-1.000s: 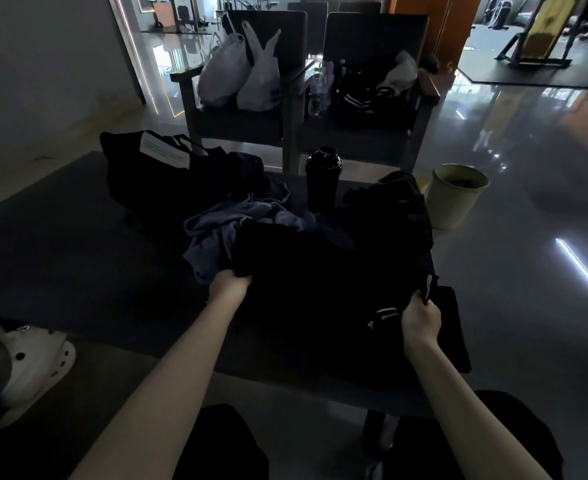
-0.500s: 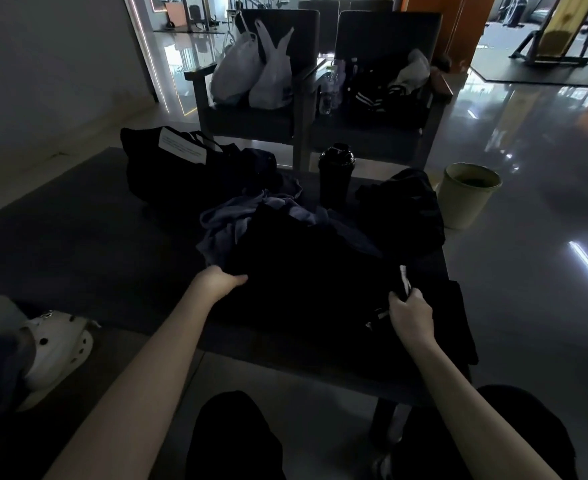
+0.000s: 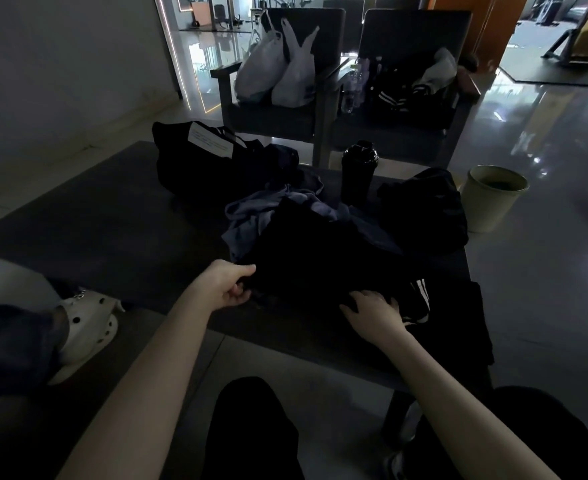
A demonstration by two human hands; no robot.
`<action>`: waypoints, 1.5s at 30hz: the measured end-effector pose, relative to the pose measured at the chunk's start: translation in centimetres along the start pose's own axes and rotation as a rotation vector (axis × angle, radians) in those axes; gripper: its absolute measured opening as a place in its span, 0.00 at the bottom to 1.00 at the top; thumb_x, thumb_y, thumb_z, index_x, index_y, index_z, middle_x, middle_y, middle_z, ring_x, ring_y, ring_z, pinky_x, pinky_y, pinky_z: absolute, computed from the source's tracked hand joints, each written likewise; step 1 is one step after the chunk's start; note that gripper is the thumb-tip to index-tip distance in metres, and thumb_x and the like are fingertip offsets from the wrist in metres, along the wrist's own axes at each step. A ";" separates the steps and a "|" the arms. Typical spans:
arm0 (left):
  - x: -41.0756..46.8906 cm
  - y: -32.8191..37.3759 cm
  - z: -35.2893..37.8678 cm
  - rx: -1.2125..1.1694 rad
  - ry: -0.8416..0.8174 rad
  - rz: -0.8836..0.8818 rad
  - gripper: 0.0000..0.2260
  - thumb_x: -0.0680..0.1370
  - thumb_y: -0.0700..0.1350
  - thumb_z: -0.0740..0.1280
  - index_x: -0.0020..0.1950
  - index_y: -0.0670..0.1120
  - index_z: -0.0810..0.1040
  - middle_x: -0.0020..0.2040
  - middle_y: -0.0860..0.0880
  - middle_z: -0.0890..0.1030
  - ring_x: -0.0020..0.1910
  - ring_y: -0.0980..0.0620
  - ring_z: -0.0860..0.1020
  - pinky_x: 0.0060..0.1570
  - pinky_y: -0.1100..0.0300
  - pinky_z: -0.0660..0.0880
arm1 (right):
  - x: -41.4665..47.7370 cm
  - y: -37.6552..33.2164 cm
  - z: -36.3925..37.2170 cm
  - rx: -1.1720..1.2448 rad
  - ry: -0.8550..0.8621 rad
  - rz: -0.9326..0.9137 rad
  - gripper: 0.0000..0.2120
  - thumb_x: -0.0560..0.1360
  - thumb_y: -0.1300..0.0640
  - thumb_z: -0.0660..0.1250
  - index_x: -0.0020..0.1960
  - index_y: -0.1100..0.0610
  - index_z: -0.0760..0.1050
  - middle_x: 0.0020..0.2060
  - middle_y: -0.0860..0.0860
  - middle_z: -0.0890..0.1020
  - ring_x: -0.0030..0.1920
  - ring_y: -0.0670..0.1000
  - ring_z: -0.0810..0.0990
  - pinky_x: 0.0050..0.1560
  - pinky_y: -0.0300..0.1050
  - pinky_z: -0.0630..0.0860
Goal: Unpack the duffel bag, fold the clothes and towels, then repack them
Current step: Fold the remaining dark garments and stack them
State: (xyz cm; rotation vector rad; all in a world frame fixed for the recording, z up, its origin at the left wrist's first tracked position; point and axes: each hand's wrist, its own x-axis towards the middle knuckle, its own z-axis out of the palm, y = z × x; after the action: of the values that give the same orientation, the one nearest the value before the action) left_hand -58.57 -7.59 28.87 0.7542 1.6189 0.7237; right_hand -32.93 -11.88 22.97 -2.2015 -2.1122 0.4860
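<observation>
Because the black garment (image 3: 320, 265) is dark on a dark worktop (image 3: 112, 220), its edges are hard to see, so the fold may go crooked; the left hand (image 3: 228, 289) pinches its edge with curled fingers; the right hand (image 3: 375, 313) lies flat on it, fingers spread, holding nothing; a hard pull could drag the blue cloth (image 3: 261, 216) beyond the hands into the bottle (image 3: 358, 171) and tip it; the duffel bag (image 3: 195, 161) sits well beyond the left hand.

bare table (image 3: 88, 233) left, shaker bottle (image 3: 359, 172) beyond clothes pile (image 3: 320, 244)
</observation>
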 end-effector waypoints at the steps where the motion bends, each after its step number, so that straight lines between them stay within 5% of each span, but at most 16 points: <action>1: -0.2 -0.1 -0.6 0.083 0.021 -0.017 0.07 0.77 0.41 0.68 0.50 0.39 0.72 0.28 0.48 0.66 0.28 0.55 0.65 0.31 0.59 0.75 | 0.0 0.2 0.1 -0.004 -0.018 0.015 0.23 0.79 0.43 0.55 0.70 0.52 0.66 0.68 0.51 0.70 0.70 0.53 0.64 0.72 0.59 0.53; 7: 0.1 -3.3 -1.4 0.707 0.051 -0.017 0.14 0.76 0.46 0.69 0.53 0.39 0.72 0.36 0.45 0.74 0.29 0.52 0.71 0.28 0.61 0.70 | 0.0 0.6 0.6 -0.061 -0.039 0.011 0.23 0.79 0.43 0.56 0.70 0.52 0.66 0.70 0.50 0.69 0.71 0.53 0.63 0.72 0.60 0.51; 10: 0.7 -4.8 -0.7 0.837 0.104 0.079 0.18 0.75 0.49 0.70 0.57 0.38 0.73 0.48 0.44 0.78 0.43 0.48 0.77 0.41 0.59 0.74 | 0.5 0.3 0.5 -0.086 -0.047 0.012 0.23 0.79 0.42 0.55 0.69 0.52 0.68 0.68 0.52 0.70 0.70 0.55 0.64 0.71 0.61 0.53; 14: 2.1 -5.6 0.1 0.683 0.176 0.154 0.22 0.75 0.50 0.70 0.63 0.40 0.69 0.58 0.43 0.76 0.53 0.46 0.76 0.49 0.55 0.75 | 1.6 -0.7 0.1 -0.081 -0.020 -0.015 0.21 0.79 0.44 0.57 0.67 0.53 0.69 0.65 0.52 0.72 0.68 0.55 0.67 0.69 0.59 0.59; 18: 3.1 -5.7 0.3 0.426 0.188 0.227 0.21 0.78 0.49 0.66 0.66 0.40 0.67 0.54 0.47 0.75 0.45 0.51 0.75 0.42 0.57 0.73 | 3.6 -2.7 -0.7 0.009 0.040 -0.136 0.19 0.78 0.48 0.61 0.66 0.54 0.70 0.64 0.53 0.73 0.65 0.56 0.69 0.63 0.55 0.66; 24: 4.5 -7.3 0.7 0.650 0.268 0.312 0.12 0.80 0.49 0.62 0.56 0.42 0.75 0.52 0.43 0.79 0.52 0.43 0.78 0.44 0.57 0.70 | 9.8 -6.5 -3.0 0.219 0.142 -0.229 0.25 0.78 0.53 0.62 0.73 0.58 0.62 0.71 0.54 0.64 0.66 0.58 0.70 0.61 0.50 0.70; 29: 4.7 -7.9 0.0 0.286 0.143 0.347 0.05 0.80 0.46 0.63 0.45 0.48 0.74 0.42 0.50 0.78 0.45 0.50 0.77 0.46 0.55 0.73 | 14.9 -8.3 -4.4 0.271 0.005 -0.124 0.27 0.80 0.51 0.58 0.75 0.57 0.55 0.71 0.58 0.65 0.66 0.61 0.70 0.58 0.53 0.71; 31: 4.6 -8.1 -0.4 0.216 0.111 0.368 0.07 0.80 0.44 0.62 0.42 0.47 0.73 0.39 0.48 0.77 0.39 0.51 0.76 0.41 0.56 0.71 | 16.0 -8.3 -4.2 0.280 -0.038 -0.060 0.23 0.80 0.52 0.58 0.72 0.59 0.61 0.64 0.61 0.72 0.61 0.62 0.73 0.53 0.52 0.73; 34: 4.3 -8.2 -0.8 0.233 0.190 0.397 0.09 0.80 0.43 0.62 0.39 0.46 0.72 0.35 0.50 0.75 0.34 0.54 0.73 0.34 0.62 0.67 | 16.4 -8.4 -3.9 0.335 0.149 -0.043 0.13 0.77 0.58 0.60 0.58 0.63 0.74 0.53 0.61 0.79 0.54 0.62 0.77 0.43 0.45 0.69; 38: 3.7 -6.5 -1.3 0.252 0.286 0.429 0.11 0.80 0.46 0.63 0.39 0.45 0.73 0.35 0.50 0.75 0.34 0.55 0.73 0.28 0.70 0.66 | 16.1 -8.5 -5.3 0.508 0.459 0.002 0.13 0.76 0.62 0.62 0.59 0.64 0.76 0.51 0.61 0.81 0.54 0.61 0.77 0.46 0.43 0.69; 41: 3.6 -4.9 -1.7 0.192 0.271 0.383 0.10 0.79 0.49 0.64 0.43 0.44 0.76 0.36 0.51 0.77 0.37 0.54 0.76 0.29 0.71 0.67 | 16.0 -8.5 -5.5 0.534 0.392 -0.066 0.14 0.76 0.63 0.61 0.61 0.64 0.73 0.55 0.61 0.79 0.58 0.60 0.76 0.52 0.43 0.70; 45: 3.2 -4.9 -2.9 0.124 0.010 0.084 0.16 0.74 0.50 0.72 0.55 0.42 0.77 0.47 0.46 0.82 0.45 0.49 0.80 0.38 0.61 0.76 | 12.2 -8.5 -4.0 0.515 0.290 -0.138 0.22 0.75 0.61 0.64 0.69 0.61 0.67 0.66 0.58 0.70 0.63 0.57 0.72 0.61 0.46 0.69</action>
State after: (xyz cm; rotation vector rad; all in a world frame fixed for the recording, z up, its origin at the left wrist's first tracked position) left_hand -62.31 -8.18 23.55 0.9144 1.6606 0.6920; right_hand -39.85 1.35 26.61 -1.7115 -1.7329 0.5798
